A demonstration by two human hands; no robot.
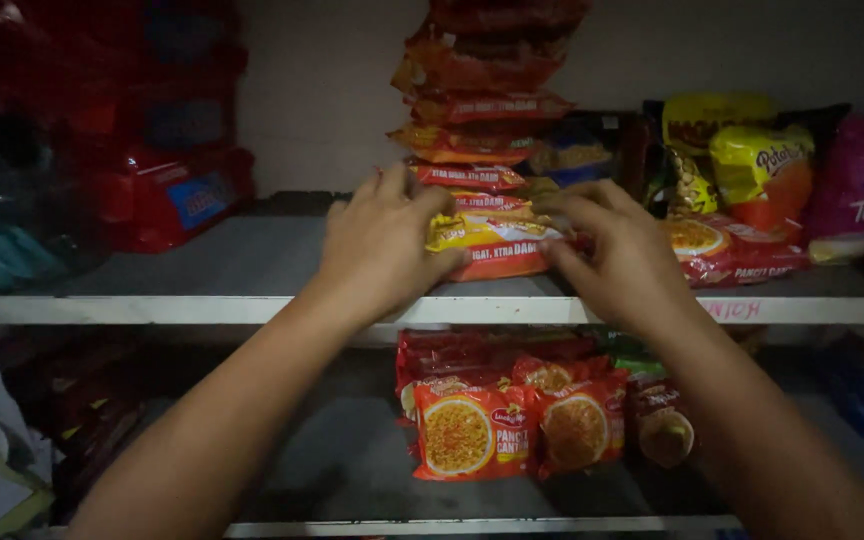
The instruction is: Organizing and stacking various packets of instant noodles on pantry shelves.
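My left hand (382,240) and my right hand (617,250) grip the two ends of a yellow and red noodle packet (492,245) at the bottom of a tall stack of like packets (477,90). The stack stands on the upper white shelf (202,305), near its front edge. The left fingers curl over the packet's left end. Against its right end press the right thumb and fingers.
Red packs (167,195) are piled at the shelf's left. Yellow and pink snack bags (762,170) and flat red noodle packets (732,250) lie to the right. On the lower shelf (472,525) stand more red noodle packets (517,425).
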